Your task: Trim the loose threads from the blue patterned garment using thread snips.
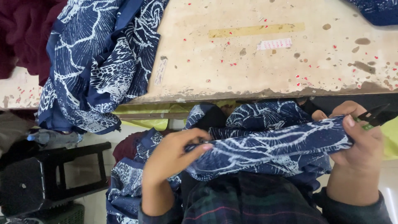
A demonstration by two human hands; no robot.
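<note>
Pinching the blue patterned cloth [265,145], my left hand [174,159] gripped its near end. My right hand [358,141] clutched the far end together with black snips [375,116], below the bench [265,62] edge.

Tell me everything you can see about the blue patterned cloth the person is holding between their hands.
The blue patterned cloth is dark navy with white vein-like and leafy print, soft and thin by its look. It is stretched as a bunched, folded band between the left hand, which pinches its edge, and the right hand, which grips the other end along with a small black clipper. More of it sags in folds below the worn table edge onto the person's lap.
</note>
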